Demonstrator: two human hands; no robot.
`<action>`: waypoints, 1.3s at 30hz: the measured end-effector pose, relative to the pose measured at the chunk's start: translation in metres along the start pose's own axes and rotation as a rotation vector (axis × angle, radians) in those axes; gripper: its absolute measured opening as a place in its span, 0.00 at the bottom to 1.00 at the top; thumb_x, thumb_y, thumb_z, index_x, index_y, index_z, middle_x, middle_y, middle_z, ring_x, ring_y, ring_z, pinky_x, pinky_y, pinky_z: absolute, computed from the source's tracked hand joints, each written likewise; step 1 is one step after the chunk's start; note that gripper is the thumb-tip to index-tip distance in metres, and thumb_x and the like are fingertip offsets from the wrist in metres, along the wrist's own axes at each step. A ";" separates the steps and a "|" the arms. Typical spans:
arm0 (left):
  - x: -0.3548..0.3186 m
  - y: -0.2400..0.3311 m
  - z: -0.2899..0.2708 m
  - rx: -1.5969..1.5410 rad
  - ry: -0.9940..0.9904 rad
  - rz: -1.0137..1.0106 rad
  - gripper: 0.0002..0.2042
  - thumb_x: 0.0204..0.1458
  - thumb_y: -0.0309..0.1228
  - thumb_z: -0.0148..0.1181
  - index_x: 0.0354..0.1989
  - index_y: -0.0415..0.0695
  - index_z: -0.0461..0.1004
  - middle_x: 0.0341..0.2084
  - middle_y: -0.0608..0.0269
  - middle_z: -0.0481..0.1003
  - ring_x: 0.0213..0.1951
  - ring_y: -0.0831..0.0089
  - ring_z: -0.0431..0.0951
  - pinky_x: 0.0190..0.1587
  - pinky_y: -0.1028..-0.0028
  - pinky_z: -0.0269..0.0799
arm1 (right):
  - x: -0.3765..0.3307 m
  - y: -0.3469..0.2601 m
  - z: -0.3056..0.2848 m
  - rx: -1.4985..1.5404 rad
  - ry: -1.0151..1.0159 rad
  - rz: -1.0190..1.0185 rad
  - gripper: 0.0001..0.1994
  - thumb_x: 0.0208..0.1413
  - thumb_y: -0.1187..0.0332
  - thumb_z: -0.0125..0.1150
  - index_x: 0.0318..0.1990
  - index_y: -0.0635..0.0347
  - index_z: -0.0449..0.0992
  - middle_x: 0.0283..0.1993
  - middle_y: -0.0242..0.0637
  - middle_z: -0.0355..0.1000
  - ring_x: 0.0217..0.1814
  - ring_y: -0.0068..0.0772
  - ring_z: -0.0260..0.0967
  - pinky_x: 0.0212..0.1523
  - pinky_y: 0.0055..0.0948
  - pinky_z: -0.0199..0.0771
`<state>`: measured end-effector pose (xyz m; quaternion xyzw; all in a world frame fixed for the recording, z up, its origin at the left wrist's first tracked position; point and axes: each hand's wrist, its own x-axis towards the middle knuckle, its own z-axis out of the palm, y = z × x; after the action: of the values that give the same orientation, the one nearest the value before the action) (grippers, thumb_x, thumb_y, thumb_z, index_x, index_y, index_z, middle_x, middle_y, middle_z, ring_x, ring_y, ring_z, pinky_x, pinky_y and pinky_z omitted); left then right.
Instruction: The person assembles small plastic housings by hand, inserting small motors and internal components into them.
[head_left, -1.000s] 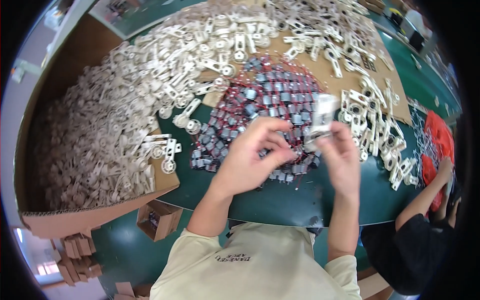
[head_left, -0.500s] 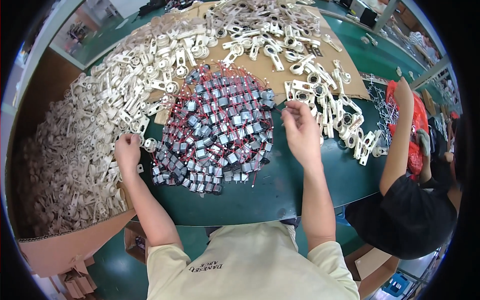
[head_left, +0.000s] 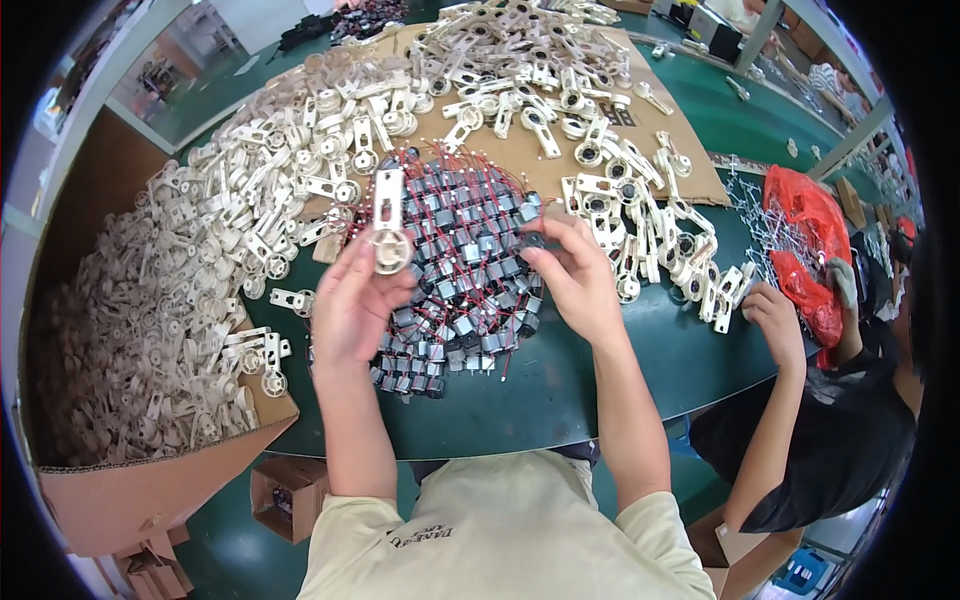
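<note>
My left hand [head_left: 352, 305] is closed on the round end of a white plastic housing [head_left: 388, 203]. The housing stands upright in the grip, its long slotted arm pointing away from me. It is held above the left part of a heap of small silver motors [head_left: 455, 250] with red wires. At the heap's right edge, my right hand [head_left: 582, 280] pinches a small motor [head_left: 533, 240] between thumb and fingertips. Only its dark round end shows; the fingers cover the rest.
White housings overflow a cardboard box [head_left: 170, 460] at left and lie on flat cardboard [head_left: 690, 170] at the back. More housings [head_left: 690, 262] lie to the right. Beyond them are metal rods [head_left: 765, 225], a red plastic bag [head_left: 812, 215] and a co-worker's hand [head_left: 775, 318].
My left hand has come rightward from the housings, bringing one over the motors. My right hand has shifted slightly left. The co-worker's near arm has come down toward the table edge.
</note>
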<state>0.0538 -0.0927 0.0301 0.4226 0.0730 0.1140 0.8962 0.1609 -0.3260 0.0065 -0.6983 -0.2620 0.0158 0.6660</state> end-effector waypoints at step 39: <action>-0.017 -0.026 0.024 0.370 -0.287 -0.007 0.19 0.56 0.21 0.55 0.57 0.34 0.65 0.50 0.59 0.71 0.51 0.72 0.73 0.53 0.71 0.69 | -0.025 -0.041 0.017 0.564 -0.302 0.401 0.14 0.56 0.79 0.57 0.50 0.66 0.67 0.43 0.35 0.72 0.39 0.17 0.69 0.35 0.19 0.71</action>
<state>0.0464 -0.1313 0.0253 0.5913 -0.0339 0.0344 0.8050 0.1189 -0.3206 0.0346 -0.5147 -0.2007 0.3201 0.7696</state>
